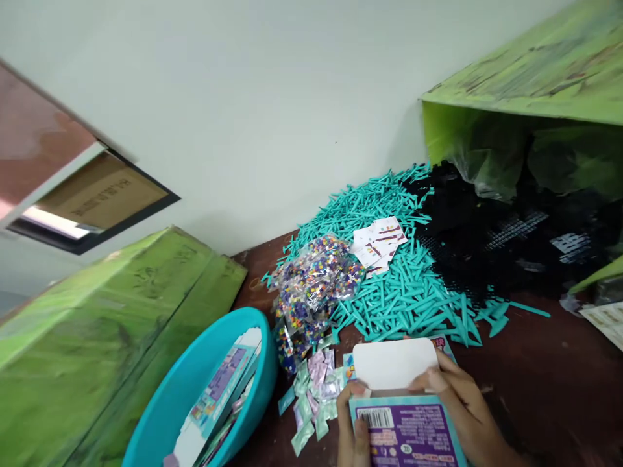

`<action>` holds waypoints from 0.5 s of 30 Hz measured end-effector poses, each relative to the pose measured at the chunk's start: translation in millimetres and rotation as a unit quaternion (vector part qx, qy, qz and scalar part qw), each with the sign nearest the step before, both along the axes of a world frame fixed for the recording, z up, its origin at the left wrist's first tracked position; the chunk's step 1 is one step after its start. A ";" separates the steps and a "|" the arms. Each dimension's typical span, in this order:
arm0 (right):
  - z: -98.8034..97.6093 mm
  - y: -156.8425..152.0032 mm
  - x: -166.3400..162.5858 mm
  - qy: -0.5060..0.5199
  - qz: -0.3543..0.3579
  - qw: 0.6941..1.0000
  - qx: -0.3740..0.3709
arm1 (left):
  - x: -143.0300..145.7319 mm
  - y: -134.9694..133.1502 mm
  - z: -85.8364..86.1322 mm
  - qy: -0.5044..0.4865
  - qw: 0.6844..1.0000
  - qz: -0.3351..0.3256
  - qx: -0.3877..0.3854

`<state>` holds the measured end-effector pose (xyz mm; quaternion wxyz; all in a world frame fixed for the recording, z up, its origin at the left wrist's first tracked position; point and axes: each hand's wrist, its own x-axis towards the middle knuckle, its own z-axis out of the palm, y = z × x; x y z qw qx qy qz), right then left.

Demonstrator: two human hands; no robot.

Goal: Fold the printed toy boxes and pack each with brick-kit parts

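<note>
A purple and teal cardboard box (pixel 409 431) with a barcode is held upright at the lower right, its white end flap (pixel 396 363) raised. My left hand (pixel 351 421) grips the box's left side, thumb on the printed face. At the opposite upper corner, my right hand (pixel 460 399) has its fingers closed around the box edge by the flap. Behind the flap, part of another printed piece (pixel 442 344) shows. Small green and pink sachets (pixel 314 389) lie left of my left hand. Beyond them are clear bags of multicoloured beads (pixel 316 279).
Teal pen-like plastic pieces (pixel 394 292) form a big pile, with white printed cards (pixel 379 243) on top. Black gridded pieces (pixel 496 233) spill from a green box (pixel 525 91). A teal basin (pixel 263 376) holds flat printed boxes (pixel 224 383), beside another green box (pixel 121 337).
</note>
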<state>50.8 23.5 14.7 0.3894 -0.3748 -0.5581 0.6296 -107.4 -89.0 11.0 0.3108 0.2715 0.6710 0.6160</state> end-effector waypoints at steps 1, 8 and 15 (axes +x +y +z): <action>-0.4 3.6 0.9 0.007 0.005 1.000 -0.007 | 3.6 1.3 3.5 0.013 1.000 0.017 -0.006; 22.6 30.5 0.3 0.050 0.171 0.984 -0.029 | 1.1 1.7 34.7 0.107 0.990 0.091 -0.032; 65.8 57.0 6.9 -0.092 0.365 0.896 0.234 | -11.6 -6.9 36.1 0.114 0.990 0.075 -0.041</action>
